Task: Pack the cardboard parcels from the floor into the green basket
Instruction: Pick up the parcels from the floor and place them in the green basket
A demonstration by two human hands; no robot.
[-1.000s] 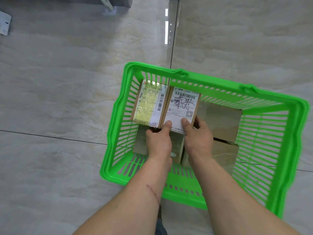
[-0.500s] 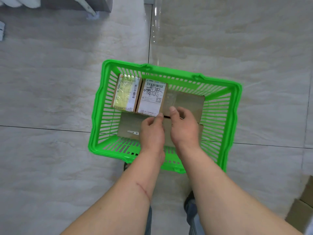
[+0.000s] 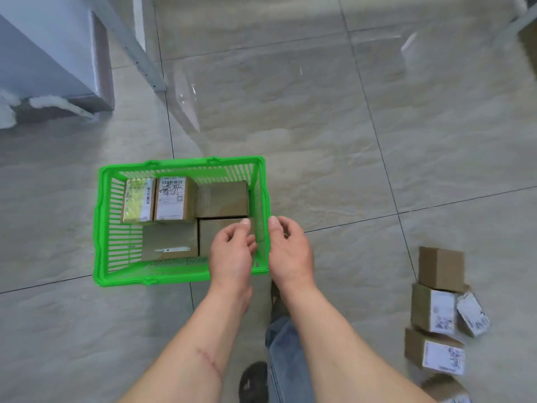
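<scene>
The green basket (image 3: pixel 101 228) stands on the tiled floor, left of centre. Inside it lie several cardboard parcels: two labelled ones (image 3: pixel 174 199) on top at the back left, plain ones (image 3: pixel 222 199) beside and below them. My left hand (image 3: pixel 231 251) hovers over the basket's near right corner, fingers loosely curled and holding nothing. My right hand (image 3: pixel 290 251) hangs just outside the basket's right rim, also holding nothing. Several more parcels (image 3: pixel 436 312) lie in a loose pile on the floor at the far right.
A grey cabinet (image 3: pixel 52 62) and a metal frame leg (image 3: pixel 136 50) stand at the upper left. My jeans leg (image 3: pixel 286 362) and dark shoe (image 3: pixel 252 382) are below the hands. Another box edge (image 3: pixel 530 39) shows at the top right.
Both hands let go of the labelled parcel, now resting in the basket, and drew back to the right. The view rose and swung right, revealing the parcels on the floor.
</scene>
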